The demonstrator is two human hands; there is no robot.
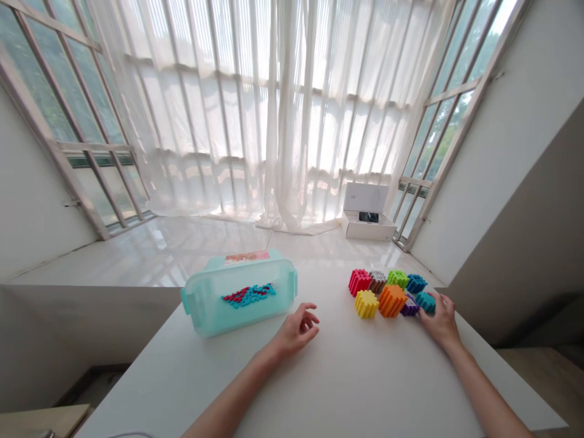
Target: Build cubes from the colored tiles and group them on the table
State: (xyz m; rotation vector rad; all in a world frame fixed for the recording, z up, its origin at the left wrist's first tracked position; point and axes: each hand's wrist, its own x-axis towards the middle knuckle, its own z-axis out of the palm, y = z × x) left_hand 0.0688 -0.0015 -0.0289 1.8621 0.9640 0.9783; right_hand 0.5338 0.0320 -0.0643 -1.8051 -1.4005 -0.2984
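Observation:
My right hand has its thumb and fingers around a teal ridged cube at the right end of a cluster of foam-like blocks. Next to it lies a purple cube, partly hidden behind the orange cube. A yellow cube sits at the front left of the group. Behind are a red cube, a grey-brown one, a lime green one and a dark blue one. Over the white table, my left hand is open with loosely bent fingers, holding nothing.
Left of my left hand stands a translucent mint plastic bin, with red and blue interlocking pieces inside. The white table meets a glossy sill. On the sill, a white box holds a phone before sheer curtains.

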